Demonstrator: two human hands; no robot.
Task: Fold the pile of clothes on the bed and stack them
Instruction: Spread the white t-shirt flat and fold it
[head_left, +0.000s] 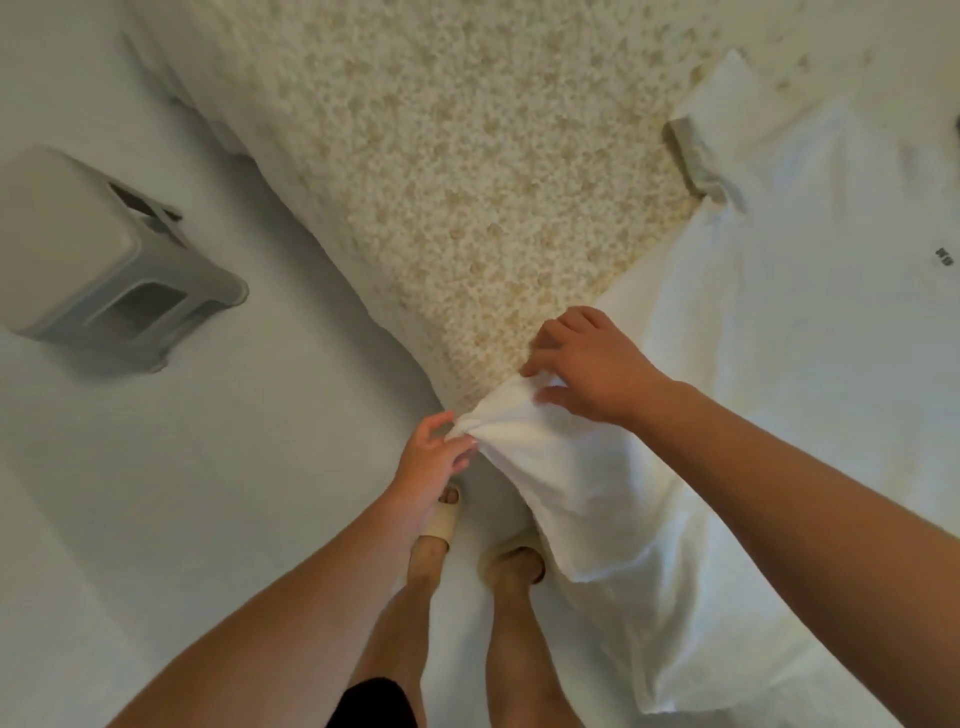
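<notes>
Both hands, left (435, 453) and right (582, 364), pinch white garment (597, 467) at bed (467, 208) edge.

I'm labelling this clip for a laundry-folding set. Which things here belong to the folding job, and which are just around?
Part of the job:
- white garment, its bunched edge held by both hands
- left hand, pinching it
- right hand, gripping it
- speckled bed cover, the work surface

Just around:
- grey stool on the floor
- slippers
</notes>
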